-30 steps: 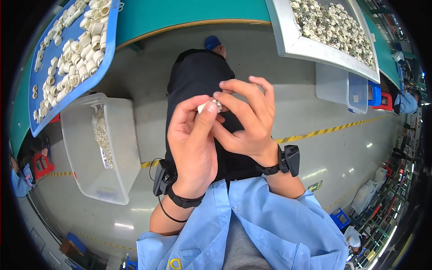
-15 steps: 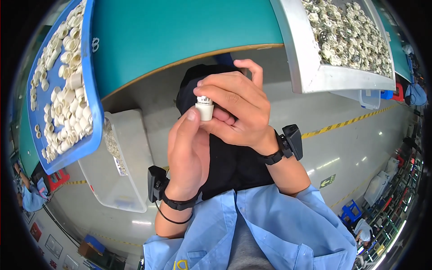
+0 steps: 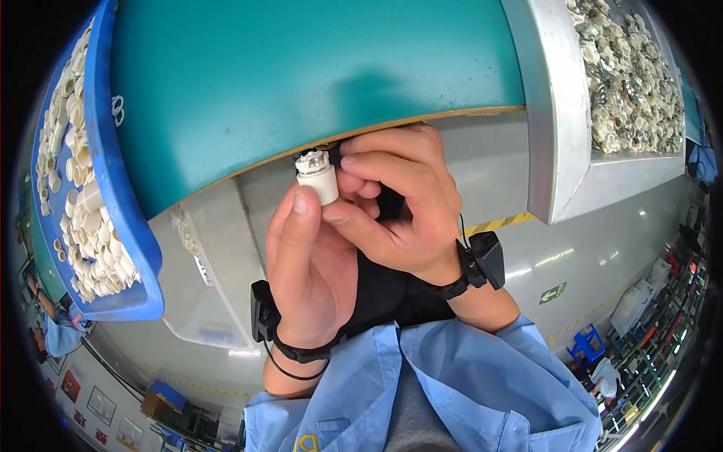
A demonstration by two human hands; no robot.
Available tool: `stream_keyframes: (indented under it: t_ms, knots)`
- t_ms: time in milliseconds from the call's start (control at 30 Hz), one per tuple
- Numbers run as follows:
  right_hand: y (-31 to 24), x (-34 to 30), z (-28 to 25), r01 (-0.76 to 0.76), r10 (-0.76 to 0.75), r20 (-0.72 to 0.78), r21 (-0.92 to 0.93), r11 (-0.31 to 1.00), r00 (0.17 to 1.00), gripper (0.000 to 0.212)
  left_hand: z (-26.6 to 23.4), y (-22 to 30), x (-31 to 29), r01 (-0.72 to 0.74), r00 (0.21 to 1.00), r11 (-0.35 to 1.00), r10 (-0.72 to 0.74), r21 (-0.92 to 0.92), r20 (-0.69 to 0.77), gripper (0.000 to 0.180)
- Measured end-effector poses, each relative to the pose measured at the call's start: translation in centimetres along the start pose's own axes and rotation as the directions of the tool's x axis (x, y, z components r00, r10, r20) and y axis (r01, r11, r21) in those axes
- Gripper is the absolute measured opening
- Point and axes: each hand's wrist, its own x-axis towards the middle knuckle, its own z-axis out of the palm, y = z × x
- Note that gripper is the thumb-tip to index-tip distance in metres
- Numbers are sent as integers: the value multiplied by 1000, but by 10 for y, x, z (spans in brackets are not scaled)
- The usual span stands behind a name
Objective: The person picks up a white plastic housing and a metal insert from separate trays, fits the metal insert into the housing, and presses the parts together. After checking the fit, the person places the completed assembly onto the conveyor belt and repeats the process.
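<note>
A small white cylindrical socket [image 3: 319,185] is held upright, slightly tilted, just off the near edge of the table. A white insert with metal parts [image 3: 312,161] stands up out of its top end. My left hand [image 3: 307,279] grips the socket, its thumb on the near left side; its other fingers are mostly hidden behind. My right hand [image 3: 410,200] is closed at the socket's right side, with the thumb by the lower end and curled fingers against the wall. The right forefinger is bent beside the insert, a little apart from it.
At the left, a blue tray [image 3: 143,260] holds many white sleeves [image 3: 94,241]. On the right, a metal tray [image 3: 553,113] is piled with white-and-metal inserts [image 3: 633,90]. Two small white rings [image 3: 117,111] lie on the green table [image 3: 301,68]. Below stands a translucent bin [image 3: 218,248].
My right forefinger has come off the top of the insert, which is now exposed. The socket and hands have shifted slightly left in view. The table and trays appear nearer.
</note>
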Motion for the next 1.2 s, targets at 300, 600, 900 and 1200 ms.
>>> stream_keyframes:
  t_ms: [300, 600, 900, 1200]
  knots:
    - [10, 5, 2, -33, 31, 78, 22, 999, 996, 35, 5, -7, 5, -103, 994, 993, 105, -50, 36, 46]
    - [25, 14, -1, 90, -85, 138, -31, 995, 987, 42, 3, -10, 5, -152, 988, 987, 150, 53, 29, 45]
    - [29, 23, -2, 150, -142, 135, -49, 988, 981, 40, 13, -13, 8, -182, 983, 979, 182, -95, -15, 44]
    - [-16, 12, -21, -201, 182, 363, 15, 979, 914, 41, -13, 8, 1, -88, 958, 995, 75, 36, 277, 44]
